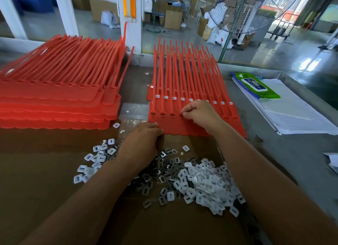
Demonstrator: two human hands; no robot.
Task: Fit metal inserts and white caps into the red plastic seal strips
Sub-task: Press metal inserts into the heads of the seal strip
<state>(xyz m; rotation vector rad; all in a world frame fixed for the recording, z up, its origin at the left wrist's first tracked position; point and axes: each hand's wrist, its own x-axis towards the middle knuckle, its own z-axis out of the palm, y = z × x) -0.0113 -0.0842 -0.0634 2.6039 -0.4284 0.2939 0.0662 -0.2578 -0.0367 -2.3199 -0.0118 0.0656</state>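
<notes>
My right hand (200, 115) pinches, I think, a slippery grey metal insert (182, 115); left hand (144, 137) touches bendy red plastic strips (182, 128), grip unclear.

One wide-angle view is given, taken from head height and aimed forward and down across the worktable (292, 144). Both forearms are caught coming up from the bottom edge. The left hand (144, 137) and right hand (199, 115) are framed close, near centre, at the red seal strips (182, 126). The workshop floor (274, 49) is taken in along the top, bent by the lens.
</notes>
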